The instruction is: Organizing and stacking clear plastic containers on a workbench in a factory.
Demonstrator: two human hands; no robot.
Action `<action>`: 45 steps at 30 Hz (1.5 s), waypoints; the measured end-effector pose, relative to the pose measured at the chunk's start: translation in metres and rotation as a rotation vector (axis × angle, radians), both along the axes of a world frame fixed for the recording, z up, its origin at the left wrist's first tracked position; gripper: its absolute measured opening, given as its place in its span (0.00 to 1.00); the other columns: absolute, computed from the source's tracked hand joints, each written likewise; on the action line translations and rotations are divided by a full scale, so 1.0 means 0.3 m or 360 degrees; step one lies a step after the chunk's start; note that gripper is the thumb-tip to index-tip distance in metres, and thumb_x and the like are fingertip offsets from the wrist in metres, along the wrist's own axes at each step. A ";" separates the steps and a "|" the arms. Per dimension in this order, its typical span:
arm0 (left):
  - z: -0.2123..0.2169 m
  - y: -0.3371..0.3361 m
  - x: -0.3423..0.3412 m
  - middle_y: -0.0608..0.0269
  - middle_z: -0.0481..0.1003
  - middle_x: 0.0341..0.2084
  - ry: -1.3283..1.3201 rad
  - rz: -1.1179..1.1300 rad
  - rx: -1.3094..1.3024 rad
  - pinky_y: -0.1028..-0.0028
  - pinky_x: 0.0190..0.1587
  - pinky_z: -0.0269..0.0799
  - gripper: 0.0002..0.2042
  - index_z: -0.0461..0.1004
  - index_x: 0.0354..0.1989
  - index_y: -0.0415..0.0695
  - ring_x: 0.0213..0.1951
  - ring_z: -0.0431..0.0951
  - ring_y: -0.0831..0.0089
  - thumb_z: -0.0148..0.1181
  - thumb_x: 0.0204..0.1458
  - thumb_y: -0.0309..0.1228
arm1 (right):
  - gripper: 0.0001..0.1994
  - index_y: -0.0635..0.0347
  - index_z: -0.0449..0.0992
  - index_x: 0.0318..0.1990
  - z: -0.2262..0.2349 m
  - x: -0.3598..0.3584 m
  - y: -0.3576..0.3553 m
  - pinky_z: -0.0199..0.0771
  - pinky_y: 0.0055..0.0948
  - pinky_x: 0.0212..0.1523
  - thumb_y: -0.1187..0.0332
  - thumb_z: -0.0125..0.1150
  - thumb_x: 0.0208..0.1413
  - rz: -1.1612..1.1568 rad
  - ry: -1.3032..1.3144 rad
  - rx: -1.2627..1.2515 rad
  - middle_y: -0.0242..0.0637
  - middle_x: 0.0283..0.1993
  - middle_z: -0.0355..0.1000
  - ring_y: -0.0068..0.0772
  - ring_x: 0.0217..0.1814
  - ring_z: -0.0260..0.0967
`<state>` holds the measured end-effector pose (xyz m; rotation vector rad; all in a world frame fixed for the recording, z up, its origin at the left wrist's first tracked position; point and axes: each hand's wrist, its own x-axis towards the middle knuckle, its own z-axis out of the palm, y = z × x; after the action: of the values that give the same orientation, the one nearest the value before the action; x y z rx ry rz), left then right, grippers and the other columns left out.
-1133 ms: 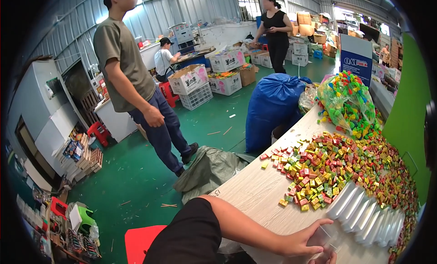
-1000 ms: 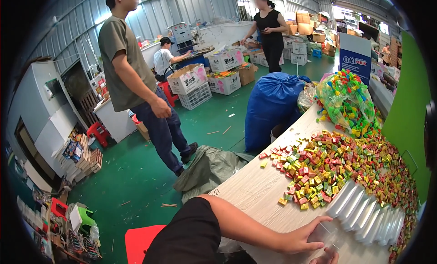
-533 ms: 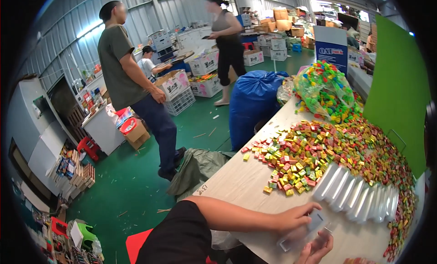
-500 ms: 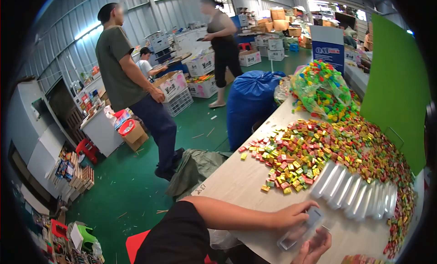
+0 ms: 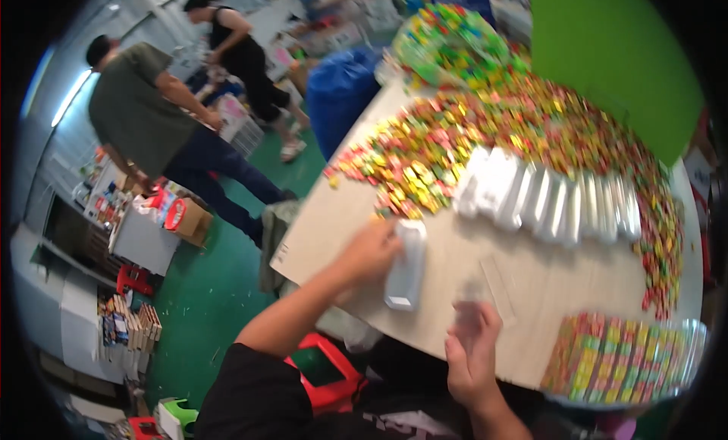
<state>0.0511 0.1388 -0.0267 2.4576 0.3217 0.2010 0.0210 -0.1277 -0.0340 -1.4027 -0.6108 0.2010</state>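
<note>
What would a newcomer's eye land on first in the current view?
Probably the sprawling heap of small red, yellow and green pieces across the far part of the table, beside a bright green panel at the right. Nearer, the left hand is at a clear plastic box, and a row of clear containers lies to that box's right.

Blur smears the 2 hands [image 5: 371,250] [image 5: 474,353] (the right one's more), and the table [image 5: 546,269] partly hides the blue bag [image 5: 337,95].

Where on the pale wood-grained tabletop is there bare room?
Bare patches: between the row of clear plastic boxes and the packed red, yellow and green pieces; and left on the tabletop, between the left hand and the loose heap of small multicoloured pieces. Crowded: the far side, under that heap.
</note>
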 end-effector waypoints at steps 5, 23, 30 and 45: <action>0.135 -0.054 -0.030 0.51 0.71 0.37 -0.0378 0.0117 0.0294 0.67 0.36 0.68 0.19 0.67 0.50 0.37 0.33 0.71 0.60 0.53 0.50 0.31 | 0.29 0.62 0.48 0.63 0.054 0.059 -0.030 0.62 0.26 0.42 0.56 0.44 0.59 0.0302 0.0467 0.0194 0.42 0.56 0.58 0.25 0.41 0.59; -0.042 -0.583 -0.123 0.48 0.62 0.50 -0.0145 -0.0482 -0.1511 0.68 0.50 0.65 0.41 0.39 0.66 0.40 0.45 0.69 0.67 0.52 0.53 0.53 | 0.23 0.65 0.50 0.59 -0.051 0.028 -0.167 0.59 0.29 0.54 0.65 0.44 0.61 0.0313 0.0409 0.0328 0.44 0.55 0.57 0.30 0.55 0.58; -0.047 -0.583 -0.095 0.50 0.65 0.43 -0.0186 -0.0512 -0.1688 0.71 0.44 0.68 0.41 0.36 0.66 0.42 0.40 0.69 0.70 0.54 0.51 0.46 | 0.22 0.65 0.51 0.59 -0.043 0.044 -0.181 0.57 0.29 0.57 0.64 0.43 0.63 0.0359 0.0646 0.0297 0.43 0.55 0.58 0.29 0.55 0.59; -0.064 -0.550 -0.090 0.54 0.68 0.38 -0.0129 -0.0530 -0.1764 0.72 0.46 0.66 0.40 0.40 0.64 0.39 0.39 0.69 0.73 0.58 0.48 0.37 | 0.21 0.69 0.56 0.57 -0.037 0.046 -0.170 0.58 0.30 0.59 0.63 0.43 0.63 0.0278 0.0836 0.0228 0.45 0.56 0.60 0.31 0.57 0.60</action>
<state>0.0241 -0.0263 -0.0458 1.3648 -0.0368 -0.0323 0.0349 -0.1786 -0.0452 -1.0955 -0.3010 0.6306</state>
